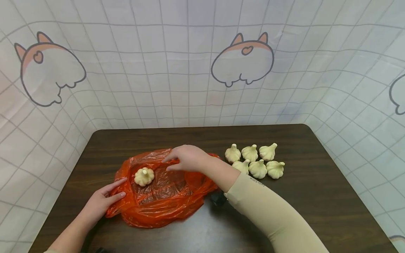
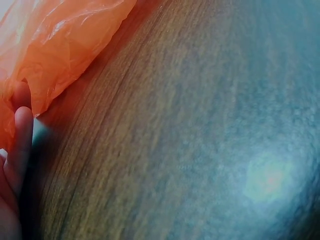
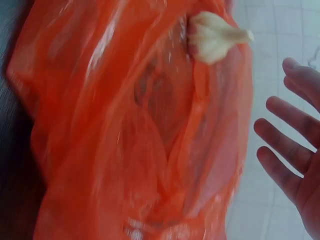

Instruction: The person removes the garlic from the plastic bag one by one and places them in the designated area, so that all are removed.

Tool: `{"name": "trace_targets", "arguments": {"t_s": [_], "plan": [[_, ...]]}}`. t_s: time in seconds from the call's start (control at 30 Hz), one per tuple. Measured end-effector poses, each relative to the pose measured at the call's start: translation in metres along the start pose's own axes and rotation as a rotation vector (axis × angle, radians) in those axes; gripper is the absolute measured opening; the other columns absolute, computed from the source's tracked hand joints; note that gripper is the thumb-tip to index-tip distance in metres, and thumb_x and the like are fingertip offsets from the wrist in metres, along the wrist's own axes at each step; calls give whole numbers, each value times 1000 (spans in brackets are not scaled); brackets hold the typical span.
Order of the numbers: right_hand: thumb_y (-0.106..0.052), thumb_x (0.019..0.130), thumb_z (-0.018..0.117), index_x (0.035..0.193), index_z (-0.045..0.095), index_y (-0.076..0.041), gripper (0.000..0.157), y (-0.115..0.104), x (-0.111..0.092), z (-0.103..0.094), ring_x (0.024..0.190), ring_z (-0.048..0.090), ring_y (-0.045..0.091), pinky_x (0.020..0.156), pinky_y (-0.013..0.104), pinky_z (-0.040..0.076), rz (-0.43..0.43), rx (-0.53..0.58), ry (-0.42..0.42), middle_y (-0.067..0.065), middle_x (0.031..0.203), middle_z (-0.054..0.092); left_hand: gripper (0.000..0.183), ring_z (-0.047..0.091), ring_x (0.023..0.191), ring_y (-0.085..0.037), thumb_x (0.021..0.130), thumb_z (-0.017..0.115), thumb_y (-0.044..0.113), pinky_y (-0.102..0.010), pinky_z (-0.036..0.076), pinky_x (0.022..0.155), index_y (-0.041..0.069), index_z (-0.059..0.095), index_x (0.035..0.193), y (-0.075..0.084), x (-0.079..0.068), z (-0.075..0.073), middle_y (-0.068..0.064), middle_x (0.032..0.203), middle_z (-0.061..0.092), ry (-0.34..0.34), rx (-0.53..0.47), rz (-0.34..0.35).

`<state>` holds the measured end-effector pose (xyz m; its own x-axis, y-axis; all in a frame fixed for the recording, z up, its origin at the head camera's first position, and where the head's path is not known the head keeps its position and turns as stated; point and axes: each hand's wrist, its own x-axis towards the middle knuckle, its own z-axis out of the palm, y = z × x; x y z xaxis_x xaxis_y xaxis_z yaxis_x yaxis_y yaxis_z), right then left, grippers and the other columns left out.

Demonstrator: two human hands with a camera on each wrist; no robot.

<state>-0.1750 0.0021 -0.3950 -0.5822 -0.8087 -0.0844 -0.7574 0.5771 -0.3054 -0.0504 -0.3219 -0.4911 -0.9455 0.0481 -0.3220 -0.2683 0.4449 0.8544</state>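
A red plastic bag (image 1: 162, 216) lies spread with its mouth wide on the table. One garlic bulb (image 1: 144, 176) sits inside toward its left end, stem up. My left hand (image 1: 98, 204) holds the bag's left rim, thumb and index finger over the plastic; in the left wrist view other fingers (image 2: 22, 125) lie against its outside. Over the far side of the bag, my right hand (image 1: 188, 159) hovers with fingers spread and nothing in them. The right wrist view shows those fingers (image 3: 287, 140) apart from the garlic bulb (image 3: 212, 37).
Several garlic bulbs (image 1: 257, 169) stand in two rows right of the bag, one partly behind my right forearm. A small black object (image 1: 218, 198) lies by the bag's right end. White gridded cloth (image 1: 202, 88) rises behind the dark wooden table (image 1: 316, 196).
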Motion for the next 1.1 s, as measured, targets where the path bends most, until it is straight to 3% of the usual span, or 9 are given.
{"name": "trace_targets", "arguments": {"t_s": [0.47, 0.73, 0.97, 1.1], "plan": [[-50, 94, 63, 128, 68, -35, 37, -38, 42, 17, 122, 55, 7, 97, 29, 47, 13, -47, -5, -17, 128, 63, 70, 34, 139, -41, 93, 66, 45, -22, 50, 89, 17, 42, 153, 0, -2, 2, -23, 156, 31, 10, 22, 0], [-53, 94, 61, 129, 67, -37, 39, -43, 52, 28, 115, 58, 6, 93, 29, 50, 79, -12, -25, -17, 128, 63, 70, 33, 140, -42, 93, 66, 45, -17, 47, 86, 17, 42, 152, 0, -1, 1, -23, 156, 31, 2, 23, 9], [-53, 94, 61, 128, 67, -39, 38, -46, 58, 34, 108, 60, 3, 86, 26, 51, 105, 7, -25, -17, 123, 65, 70, 33, 139, -42, 93, 65, 48, -27, 51, 91, 18, 42, 152, 1, 0, -2, -22, 156, 32, 13, 43, 5], [-50, 95, 60, 127, 67, -38, 35, -48, 60, 36, 108, 60, 3, 87, 26, 51, 108, -4, -23, -18, 122, 66, 71, 33, 140, -42, 93, 65, 48, -26, 51, 91, 19, 42, 152, 0, 0, -2, -22, 156, 32, 16, 43, 2]]}}
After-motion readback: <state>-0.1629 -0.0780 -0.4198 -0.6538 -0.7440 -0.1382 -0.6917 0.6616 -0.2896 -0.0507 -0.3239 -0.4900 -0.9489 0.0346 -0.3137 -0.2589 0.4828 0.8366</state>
